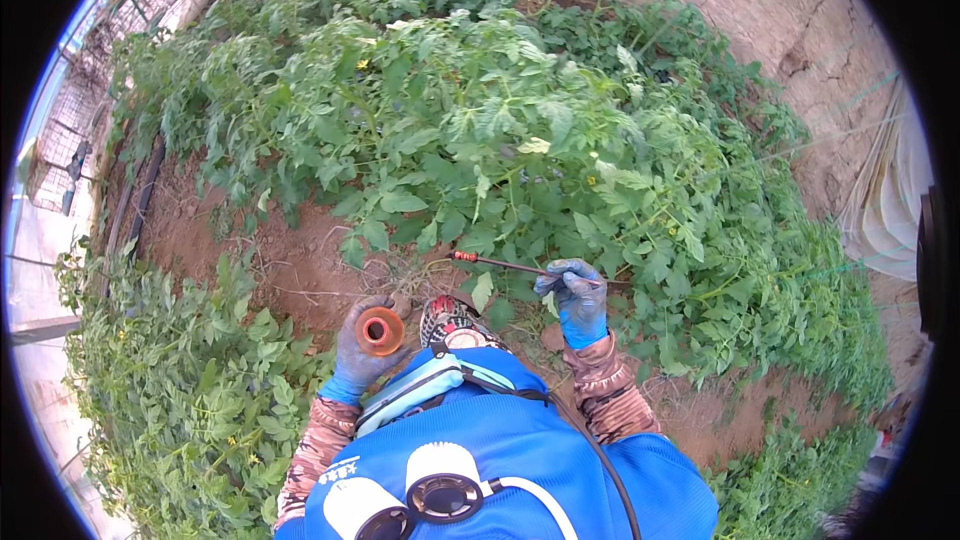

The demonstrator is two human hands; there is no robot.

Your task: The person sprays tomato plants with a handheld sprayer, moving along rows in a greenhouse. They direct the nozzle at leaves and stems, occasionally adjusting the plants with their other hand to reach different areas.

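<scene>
My left hand, in a blue glove, is closed around an orange plastic bottle with an open round mouth facing up. In my right hand, gloved the same way, is a thin dark rod held between the fingers. The rod points left, and its tip with an orange-red wrapped part hangs over the soil near the leaves, above and to the right of the bottle. Tomato plants with a few yellow flowers stand just beyond both hands.
More tomato plants grow at the lower left. Bare soil lies between the rows. A dark hose runs along the left, near mesh and plastic sheeting. A cracked earth wall rises at the upper right. A light-blue pouch sits at my waist.
</scene>
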